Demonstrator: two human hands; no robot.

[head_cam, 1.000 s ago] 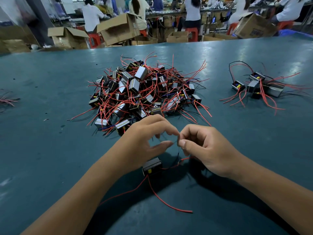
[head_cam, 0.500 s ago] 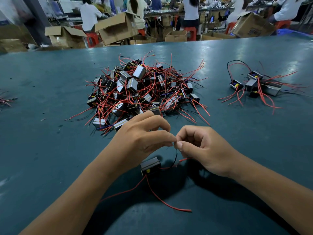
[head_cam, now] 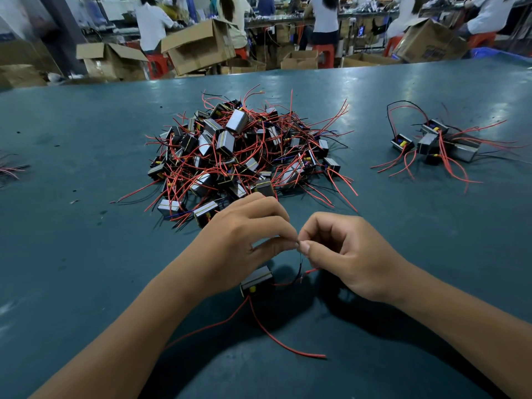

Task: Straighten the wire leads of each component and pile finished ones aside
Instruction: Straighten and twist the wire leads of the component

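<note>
A thin black lead (head_cam: 300,262) is pinched between the left hand (head_cam: 244,240) and right hand (head_cam: 351,254), above the transformer (head_cam: 256,281) on the table (head_cam: 86,254); if tugged hard, the lead could be snapped.

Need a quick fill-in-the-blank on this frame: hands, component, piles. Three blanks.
Both hands, the left hand and the right hand, pinch one thin ____ lead between their fingertips.
The component below them trails two long ____ leads toward the camera.
The small pile lies to the ____ of the big pile.

Missing words: black; red; right
</note>
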